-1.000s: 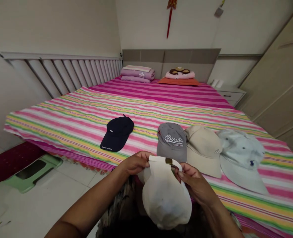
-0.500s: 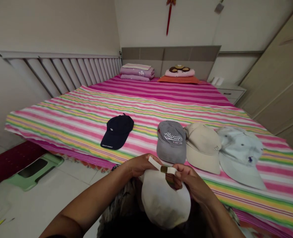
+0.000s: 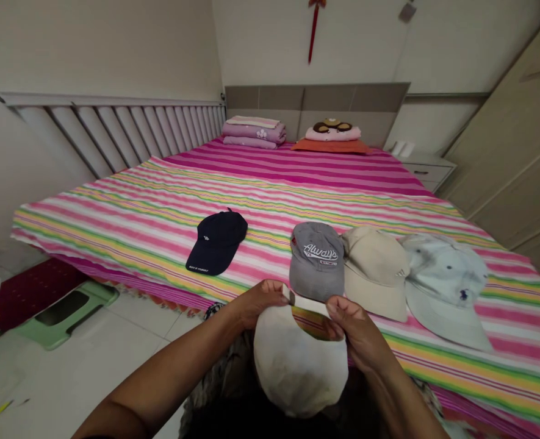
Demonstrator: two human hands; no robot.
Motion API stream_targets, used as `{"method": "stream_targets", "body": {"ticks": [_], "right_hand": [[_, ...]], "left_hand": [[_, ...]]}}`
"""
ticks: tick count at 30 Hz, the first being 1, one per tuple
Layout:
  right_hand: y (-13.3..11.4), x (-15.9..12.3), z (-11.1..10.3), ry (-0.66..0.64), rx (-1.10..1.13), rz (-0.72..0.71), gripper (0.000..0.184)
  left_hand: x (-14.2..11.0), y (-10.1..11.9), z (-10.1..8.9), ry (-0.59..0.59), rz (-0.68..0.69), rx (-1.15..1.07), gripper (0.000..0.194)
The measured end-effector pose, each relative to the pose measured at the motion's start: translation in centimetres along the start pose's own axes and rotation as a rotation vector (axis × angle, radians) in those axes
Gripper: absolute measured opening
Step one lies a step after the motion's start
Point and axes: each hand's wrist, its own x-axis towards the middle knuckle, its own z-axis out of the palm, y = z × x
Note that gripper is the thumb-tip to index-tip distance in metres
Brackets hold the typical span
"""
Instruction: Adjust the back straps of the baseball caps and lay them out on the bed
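A white baseball cap [image 3: 299,369] is held over my lap with its back opening facing up and away from me. My left hand [image 3: 266,302] pinches the left end of its back strap, by the buckle. With thumb and fingers, my right hand [image 3: 354,326] grips the strap's right end. The strap spans taut between both hands, and the striped bedspread shows through the gap below it. Just beyond my hands lies a grey cap [image 3: 316,259] with white lettering. Beside it, a beige cap [image 3: 374,274] and a pale blue cap [image 3: 448,286] overlap in a row.
A navy cap [image 3: 217,242] lies apart on the striped bedspread [image 3: 136,219]. Folded purple bedding [image 3: 254,133] and an orange-and-pink stack [image 3: 331,140] sit by the headboard. A green stool [image 3: 68,314] is on the floor at left; a white nightstand [image 3: 428,171] stands back right.
The strap's loose end no longer sticks up; the buckle has shifted left to my left fingers. The back opening looks wider, and the white cap has moved slightly left.
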Motion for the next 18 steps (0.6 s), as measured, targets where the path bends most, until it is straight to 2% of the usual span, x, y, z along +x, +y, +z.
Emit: {"method": "stream_targets", "body": {"ticks": [4,6,7,10,12,15,18], "right_hand": [[0.0,1.0,-0.4,0.097,0.185,-0.034,0.029],[0.4,1.4,-0.5,0.096,0.218,0.005,0.024],[0.7,1.5,-0.4,0.049,0.219,0.047,0.028],[1.7,1.5,0.5,-0.205,0.215,0.187,0.039],[2.2,1.7,1.2,-0.267,0.242,0.202,0.035],[2.1,2.5,2.2,-0.154,0.316,0.139,0.024],[1.8,3.7,2.9,-0.022,0.364,0.108,0.023]], "left_hand": [[-0.9,1.6,-1.2,0.079,0.154,-0.052,0.027],[-1.2,2.3,-1.8,0.112,0.21,-0.078,0.03],[-1.3,2.5,-2.0,0.123,0.237,-0.092,0.031],[-1.5,3.3,-2.8,0.156,0.283,-0.109,0.032],[-1.8,3.7,-3.6,0.149,0.256,-0.082,0.028],[-2.7,3.6,-5.8,0.091,0.19,-0.051,0.024],[-4.3,1.5,-8.9,0.011,0.17,-0.093,0.039]]}}
